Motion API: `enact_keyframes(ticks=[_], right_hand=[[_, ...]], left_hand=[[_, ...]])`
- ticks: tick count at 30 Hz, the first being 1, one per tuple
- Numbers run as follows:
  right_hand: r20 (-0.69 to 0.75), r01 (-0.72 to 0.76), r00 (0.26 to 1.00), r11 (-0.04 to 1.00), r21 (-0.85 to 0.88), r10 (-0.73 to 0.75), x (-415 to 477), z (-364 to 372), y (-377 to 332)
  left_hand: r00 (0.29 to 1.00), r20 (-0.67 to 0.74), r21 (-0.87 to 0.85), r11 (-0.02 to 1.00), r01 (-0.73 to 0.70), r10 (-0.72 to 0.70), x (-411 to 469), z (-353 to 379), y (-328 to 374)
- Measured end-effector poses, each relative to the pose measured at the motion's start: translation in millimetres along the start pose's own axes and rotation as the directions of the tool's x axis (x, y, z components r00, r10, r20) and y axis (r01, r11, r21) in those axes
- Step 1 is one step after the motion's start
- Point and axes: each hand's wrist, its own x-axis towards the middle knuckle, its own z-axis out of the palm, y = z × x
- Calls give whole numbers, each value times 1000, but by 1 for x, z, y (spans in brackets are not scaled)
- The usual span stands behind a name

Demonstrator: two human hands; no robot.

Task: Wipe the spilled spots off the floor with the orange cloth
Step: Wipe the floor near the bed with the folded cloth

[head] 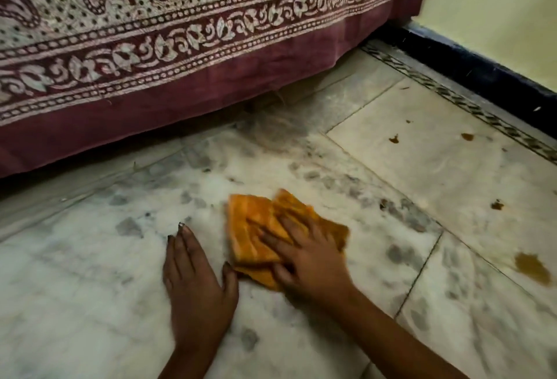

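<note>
Right hand (307,255) flat, fingers spread, pressing crumpled orange cloth (256,228) onto white marble floor (90,288). Left hand (196,282) flat on floor at cloth's 8 o'clock. Brown spilled spots (532,267) at cloth's 3 o'clock, well apart.

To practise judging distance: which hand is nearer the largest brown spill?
Right. The right hand, on the orange cloth, is left of the spill; the left hand lies farther left on the floor.
</note>
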Motion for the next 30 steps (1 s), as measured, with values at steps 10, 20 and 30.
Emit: enact_keyframes(ticks=[10, 20, 30], right_hand=[[205, -606, 776, 795, -15, 596, 29, -16, 109], [-99, -269, 959, 963, -17, 266, -187, -12, 82], [-154, -577, 806, 817, 11, 572, -65, -25, 108]], left_hand=[[985, 129, 169, 976, -135, 114, -2, 3, 8], [894, 216, 21, 913, -407, 393, -55, 12, 48], [848, 296, 26, 884, -467, 439, -63, 26, 71]])
